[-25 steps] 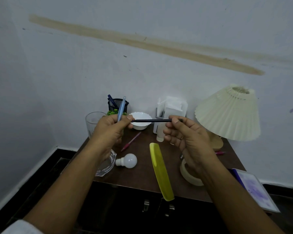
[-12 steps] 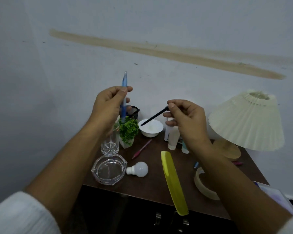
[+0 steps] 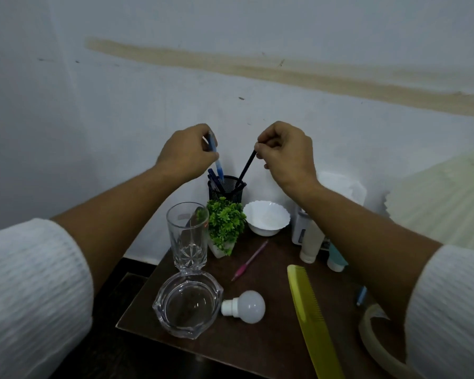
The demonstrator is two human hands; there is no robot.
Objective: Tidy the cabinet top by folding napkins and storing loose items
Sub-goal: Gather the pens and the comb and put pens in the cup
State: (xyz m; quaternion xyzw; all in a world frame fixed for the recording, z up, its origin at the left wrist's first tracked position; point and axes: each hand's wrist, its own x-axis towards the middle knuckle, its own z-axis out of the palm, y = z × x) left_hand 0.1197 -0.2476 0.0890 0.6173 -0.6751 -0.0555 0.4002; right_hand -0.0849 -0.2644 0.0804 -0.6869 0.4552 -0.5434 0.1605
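Observation:
My left hand (image 3: 188, 153) pinches a blue pen (image 3: 219, 166) whose lower end dips into the black mesh pen holder (image 3: 227, 190) at the back of the cabinet top. My right hand (image 3: 286, 151) pinches a black pen (image 3: 246, 168) that slants down into the same holder. Other pens stand in it. On the brown cabinet top (image 3: 268, 335) lie a pink pen (image 3: 249, 261), a yellow comb (image 3: 311, 318) and a white bulb (image 3: 248, 307). White napkins (image 3: 342, 187) sit behind my right forearm, partly hidden.
A tall glass (image 3: 188, 236), a clear glass bowl (image 3: 188, 305), a small green plant (image 3: 226, 225) and a white bowl (image 3: 266, 218) crowd the left and back. Tubes (image 3: 311, 246), a tape roll (image 3: 378, 340) and a pleated lamp shade (image 3: 443, 198) stand at right.
Both hands have moved forward and down over the pen holder; the blue pen and the black pen, held up in the air before, now point down into it.

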